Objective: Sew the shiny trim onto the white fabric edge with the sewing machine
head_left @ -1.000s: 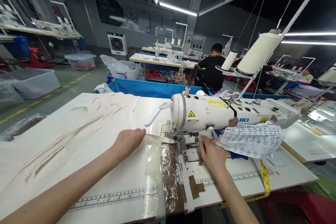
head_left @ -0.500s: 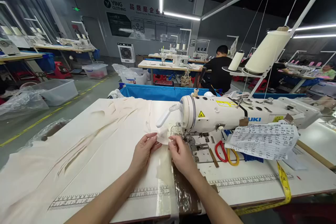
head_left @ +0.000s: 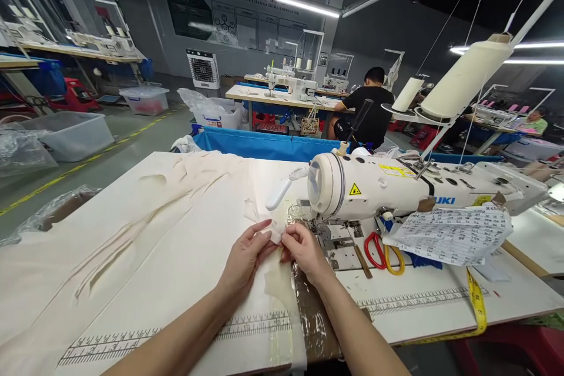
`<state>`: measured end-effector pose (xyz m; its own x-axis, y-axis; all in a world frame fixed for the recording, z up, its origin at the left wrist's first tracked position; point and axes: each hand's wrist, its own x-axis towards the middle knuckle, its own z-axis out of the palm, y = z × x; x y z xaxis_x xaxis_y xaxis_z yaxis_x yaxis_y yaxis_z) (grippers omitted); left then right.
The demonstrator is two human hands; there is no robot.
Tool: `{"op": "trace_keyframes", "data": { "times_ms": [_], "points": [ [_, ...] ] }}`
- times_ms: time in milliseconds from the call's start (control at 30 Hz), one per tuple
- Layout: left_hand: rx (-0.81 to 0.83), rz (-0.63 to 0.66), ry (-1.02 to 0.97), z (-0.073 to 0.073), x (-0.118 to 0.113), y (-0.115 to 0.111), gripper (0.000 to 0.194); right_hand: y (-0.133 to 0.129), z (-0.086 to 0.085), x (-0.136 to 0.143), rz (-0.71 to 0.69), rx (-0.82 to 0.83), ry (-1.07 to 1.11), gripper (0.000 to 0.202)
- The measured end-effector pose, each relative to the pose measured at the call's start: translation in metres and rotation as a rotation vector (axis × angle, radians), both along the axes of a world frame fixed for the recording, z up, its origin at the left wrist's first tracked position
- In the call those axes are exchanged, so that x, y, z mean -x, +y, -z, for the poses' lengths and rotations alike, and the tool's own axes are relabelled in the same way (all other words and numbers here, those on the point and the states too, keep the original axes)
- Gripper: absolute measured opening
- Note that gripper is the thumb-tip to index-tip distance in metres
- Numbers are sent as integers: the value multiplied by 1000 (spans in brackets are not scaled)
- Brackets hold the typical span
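Between both hands, in front of the sewing machine (head_left: 365, 185), is a small piece of off-white fabric (head_left: 275, 231). My left hand (head_left: 247, 249) pinches its left side between thumb and fingers. On the right edge, the fingertips of my right hand (head_left: 306, 249) are closed on the same fabric. The machine's needle area lies just right of and behind my right hand, partly hidden by it. A white lever (head_left: 279, 194) sticks out to the left of the machine head, above the fabric. Thin cream fabric (head_left: 145, 217) lies in loose folds across the left of the table.
Red-handled scissors (head_left: 374, 251) with a yellow second loop lie right of the needle area beside a thin brown-handled tool (head_left: 363, 262). A handwritten paper (head_left: 453, 234) hangs on the machine. A yellow tape measure (head_left: 476, 302) drapes over the front edge. A person (head_left: 372, 108) sits beyond the blue cloth bin (head_left: 264, 144).
The fabric between my hands has been bunched and turned, showing a smaller, folded shape. My fingers have shifted slightly on it. The whole view has tilted a little.
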<state>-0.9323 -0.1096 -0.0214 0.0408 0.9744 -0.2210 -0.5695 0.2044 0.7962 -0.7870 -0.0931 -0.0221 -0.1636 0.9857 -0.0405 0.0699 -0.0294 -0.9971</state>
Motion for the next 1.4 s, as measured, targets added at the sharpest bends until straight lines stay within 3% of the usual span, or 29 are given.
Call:
{"op": "trace_keyframes", "data": {
  "times_ms": [200, 300, 367, 567, 700, 833, 967, 1133, 1267, 1400],
  "points": [
    [7, 3, -15, 1, 0, -2, 43, 0, 3, -2, -8, -38, -25, 24],
    [15, 12, -16, 0, 0, -2, 42, -2, 1, -5, -18, -102, -97, 14],
    [22, 5, -3, -2, 0, -2, 42, -5, 0, -6, -9, -171, -168, 5],
    [20, -16, 41, -2, -1, -1, 41, -21, -3, -6, 146, -518, -527, 14],
    [-85, 14, 144, 0, 0, -5, 48, -25, -3, -5, 129, -667, -717, 17],
    [-188, 32, 324, 2, 2, -6, 50, -25, -4, -5, 97, -713, -802, 23],
    [-221, 51, 346, 6, 2, -2, 51, -25, -8, -8, 102, -680, -738, 18],
    [-164, 16, 281, 6, 2, 2, 70, -23, -11, -15, 171, -489, -433, 13],
    [-167, 11, 353, 2, 3, 2, 86, -22, -12, -15, 18, -233, -149, 18],
    [-133, -46, 412, 2, 5, 4, 89, -30, -10, -15, -122, -30, -17, 19]
  ]
}}
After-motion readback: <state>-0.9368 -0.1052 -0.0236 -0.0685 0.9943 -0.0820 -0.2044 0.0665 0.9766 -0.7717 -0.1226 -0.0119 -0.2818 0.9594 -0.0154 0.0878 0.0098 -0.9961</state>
